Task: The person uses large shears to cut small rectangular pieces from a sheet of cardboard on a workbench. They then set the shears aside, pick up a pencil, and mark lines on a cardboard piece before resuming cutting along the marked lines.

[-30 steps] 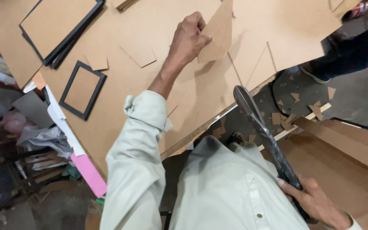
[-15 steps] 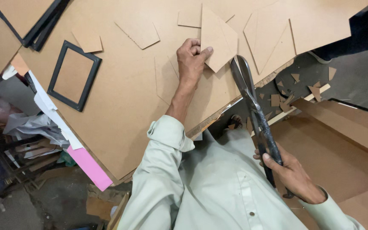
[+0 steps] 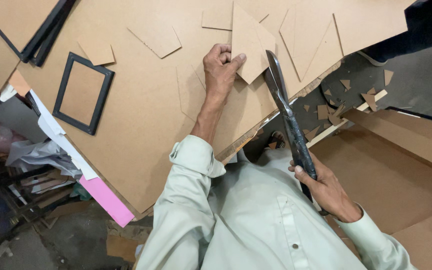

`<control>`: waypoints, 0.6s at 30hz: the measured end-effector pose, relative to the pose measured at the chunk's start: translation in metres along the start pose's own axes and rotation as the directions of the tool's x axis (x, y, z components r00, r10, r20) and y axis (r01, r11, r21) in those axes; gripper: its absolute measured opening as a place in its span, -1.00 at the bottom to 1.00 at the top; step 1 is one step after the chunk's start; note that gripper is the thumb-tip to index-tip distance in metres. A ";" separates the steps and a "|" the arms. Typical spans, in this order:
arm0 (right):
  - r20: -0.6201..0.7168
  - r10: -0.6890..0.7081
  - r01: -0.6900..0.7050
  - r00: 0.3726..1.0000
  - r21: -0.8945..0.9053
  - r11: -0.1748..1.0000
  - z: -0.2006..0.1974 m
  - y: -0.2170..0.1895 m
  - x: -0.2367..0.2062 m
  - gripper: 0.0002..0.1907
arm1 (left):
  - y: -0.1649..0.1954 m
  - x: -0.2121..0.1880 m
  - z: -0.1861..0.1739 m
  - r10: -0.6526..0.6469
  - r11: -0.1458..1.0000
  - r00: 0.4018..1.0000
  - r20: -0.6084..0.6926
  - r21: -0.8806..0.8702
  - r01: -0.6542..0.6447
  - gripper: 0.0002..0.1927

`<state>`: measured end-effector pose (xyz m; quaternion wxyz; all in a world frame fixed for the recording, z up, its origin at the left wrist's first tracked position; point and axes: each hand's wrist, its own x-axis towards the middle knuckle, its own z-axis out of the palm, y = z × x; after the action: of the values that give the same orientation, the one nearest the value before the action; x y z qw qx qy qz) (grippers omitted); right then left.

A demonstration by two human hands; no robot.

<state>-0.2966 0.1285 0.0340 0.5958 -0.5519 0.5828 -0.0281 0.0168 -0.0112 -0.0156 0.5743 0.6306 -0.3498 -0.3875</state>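
Left hand (image 3: 221,67): arm reaching forward, fingers pinching closed. Right hand (image 3: 326,187): drawn near the body, gripping in a fist.

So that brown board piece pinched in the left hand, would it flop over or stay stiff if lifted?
The board piece probably stays stiff: the left hand pinches only one edge, yet it looks flat with straight edges. It seems thin, so likely light for its size. Its pointed corners might chip or bend if knocked.
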 end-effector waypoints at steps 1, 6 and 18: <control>-0.004 0.004 -0.004 1.000 -0.022 1.000 0.000 0.000 0.001 -0.46 | 0.000 0.000 0.000 0.009 1.000 1.000 0.002 -0.010 -0.009 -0.78; -0.022 0.009 -0.009 1.000 -0.034 0.999 0.000 -0.002 0.002 -0.41 | 0.000 0.001 0.003 -0.010 1.000 1.000 -0.005 0.023 0.010 -0.78; -0.028 0.055 -0.056 0.998 -0.012 0.998 0.003 -0.007 0.008 -0.37 | 0.006 0.001 0.003 -0.035 0.995 0.999 0.004 0.096 0.035 -0.75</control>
<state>-0.2876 0.1228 0.0325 0.5848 -0.5388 0.6062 -0.0155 0.0148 -0.0142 -0.0097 0.5356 0.6624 -0.3586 -0.3819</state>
